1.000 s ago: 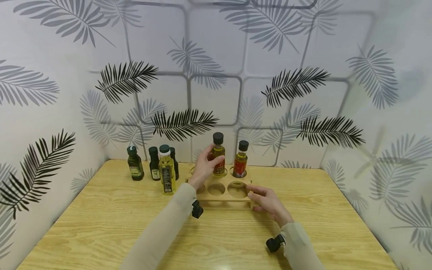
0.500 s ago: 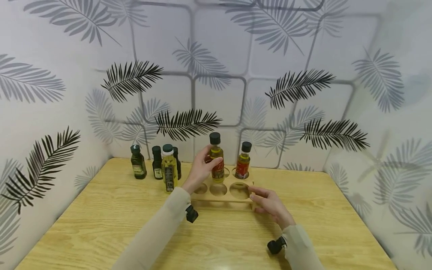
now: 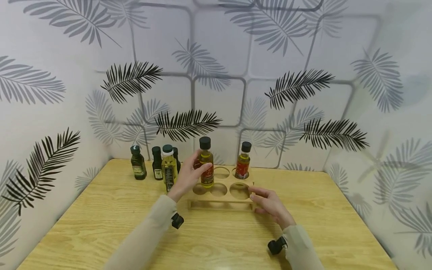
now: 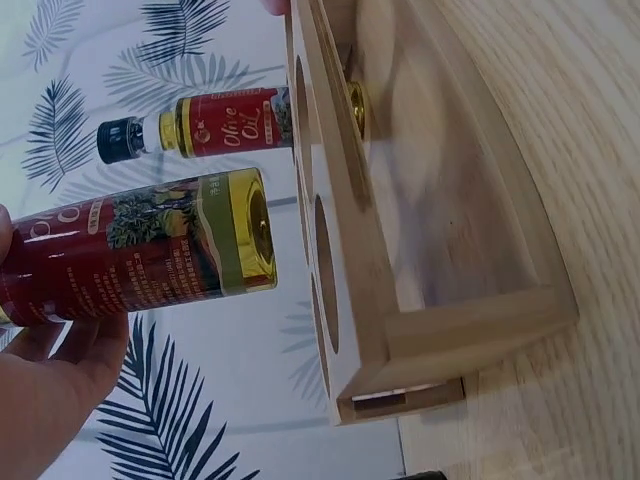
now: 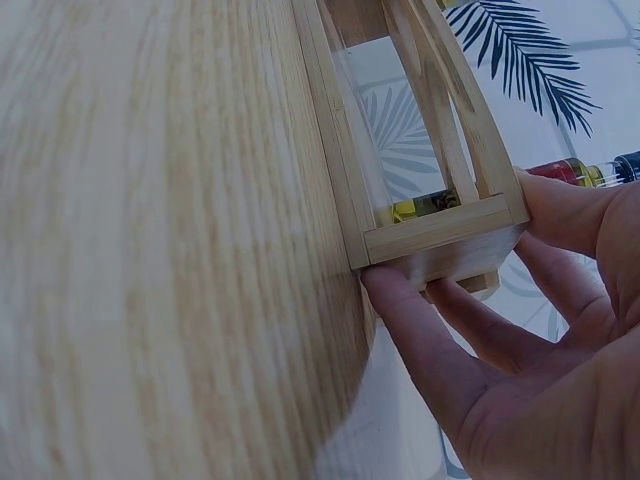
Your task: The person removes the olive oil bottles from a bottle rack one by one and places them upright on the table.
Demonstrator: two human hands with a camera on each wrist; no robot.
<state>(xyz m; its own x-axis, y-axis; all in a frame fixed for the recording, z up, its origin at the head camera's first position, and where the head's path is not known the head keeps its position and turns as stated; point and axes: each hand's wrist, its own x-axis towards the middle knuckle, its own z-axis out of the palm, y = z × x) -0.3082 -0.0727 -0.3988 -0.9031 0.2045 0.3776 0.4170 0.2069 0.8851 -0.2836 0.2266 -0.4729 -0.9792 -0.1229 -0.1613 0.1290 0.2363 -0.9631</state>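
Observation:
My left hand (image 3: 189,174) grips an olive oil bottle (image 3: 207,170) with a black cap and a red label, holding it upright over the left part of a wooden bottle rack (image 3: 223,198). In the left wrist view the bottle's base (image 4: 258,230) is apart from the rack's round holes. A second red-labelled olive oil bottle (image 3: 242,165) stands in the back right hole. At the rack's right end, my right hand (image 3: 270,206) holds the wood; in the right wrist view its thumb lies at the top edge and fingers touch the end panel (image 5: 460,255).
Left of the rack stand a dark green bottle (image 3: 138,165), a dark bottle with a pale label (image 3: 157,165), a clear bottle of yellow oil (image 3: 169,168) and a partly hidden dark bottle (image 3: 177,165). A leaf-patterned wall (image 3: 216,105) rises behind the wooden table (image 3: 216,240).
My left hand has carried the olive oil bottle leftward and toward me, from the back middle hole to above the rack's left side. My right hand stays at the rack's end.

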